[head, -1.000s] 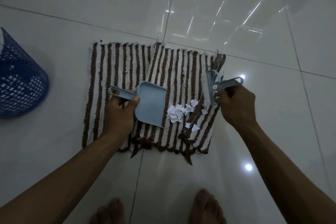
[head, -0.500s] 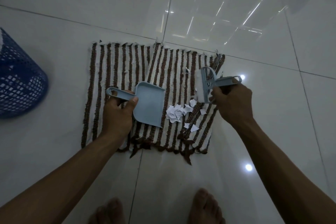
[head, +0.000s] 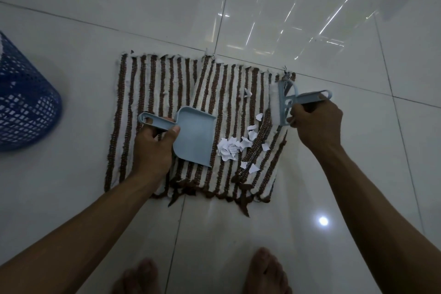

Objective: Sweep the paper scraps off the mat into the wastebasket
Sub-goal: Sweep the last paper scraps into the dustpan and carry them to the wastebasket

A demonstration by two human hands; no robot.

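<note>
Left hand (head: pixel 152 148) clenched on dustpan (head: pixel 194 138) handle, pan resting on mat (head: pixel 167 93). Right hand (head: pixel 316 124) gripping brush (head: pixel 282 102) at mat's 3 o'clock edge. Paper scraps (head: pixel 230 149) piled between, touching pan's lip. Wastebasket (head: pixel 23 105) far out at 9 o'clock.

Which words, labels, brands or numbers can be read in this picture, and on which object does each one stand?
No text can be read.
Paper scraps: faint dark marks that may be print, too small and blurred to read.
Brush: a small dark mark near the handle base, too blurred to read.
Dustpan, mat, wastebasket: no text visible.
</note>
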